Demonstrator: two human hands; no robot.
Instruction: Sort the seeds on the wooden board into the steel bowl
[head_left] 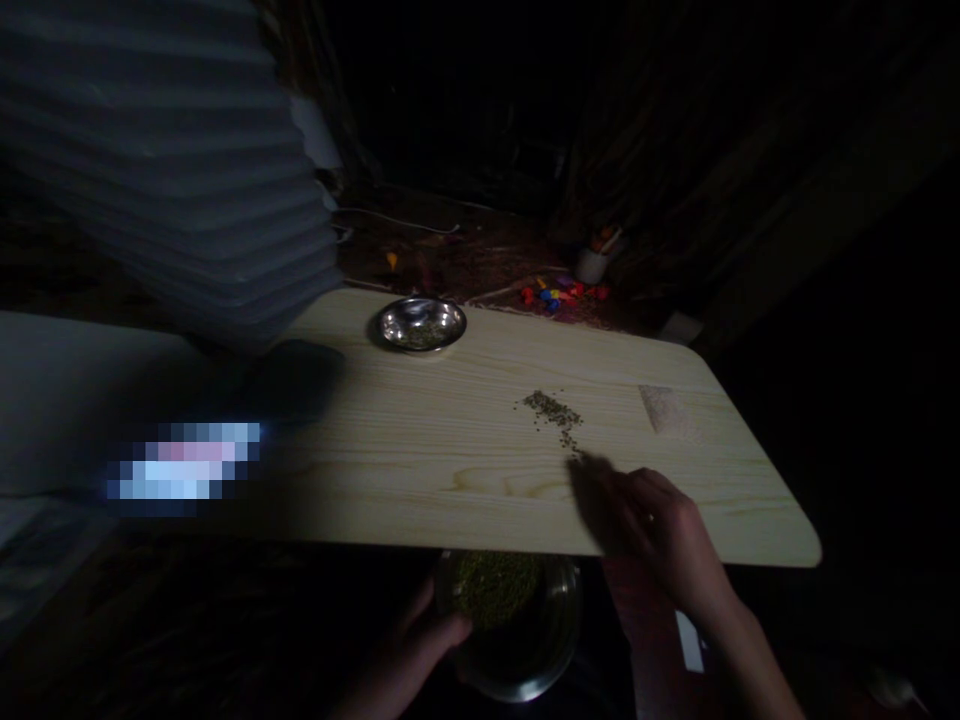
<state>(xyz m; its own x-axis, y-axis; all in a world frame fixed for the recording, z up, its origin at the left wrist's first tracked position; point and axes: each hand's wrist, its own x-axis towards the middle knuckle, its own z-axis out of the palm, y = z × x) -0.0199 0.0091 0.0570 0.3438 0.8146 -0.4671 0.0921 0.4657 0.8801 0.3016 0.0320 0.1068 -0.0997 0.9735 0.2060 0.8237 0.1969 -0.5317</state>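
My left hand (439, 640) grips the side of a large metal bowl (559, 640) below the table's front edge, its thumb over the rim. Inside that bowl lies a mass of small green beans (499, 585), like mung beans. My right hand (664, 515) is at the front of the table (450, 430), fingers curled together and their tips in shadow; whether they hold anything is hidden. Just beyond those fingertips a small patch of dark beans (553, 410) is scattered on the wood. Farther back stands a smaller metal bowl (422, 325) with some beans at its bottom.
A pale patch (664, 408) shows on the table's right side. A lit screen (184, 460), blurred out, glows at the left, near a ridged grey sheet (187, 180). Behind the table are small colourful pieces (555, 295) and a cup of sticks (592, 262). The surroundings are dark.
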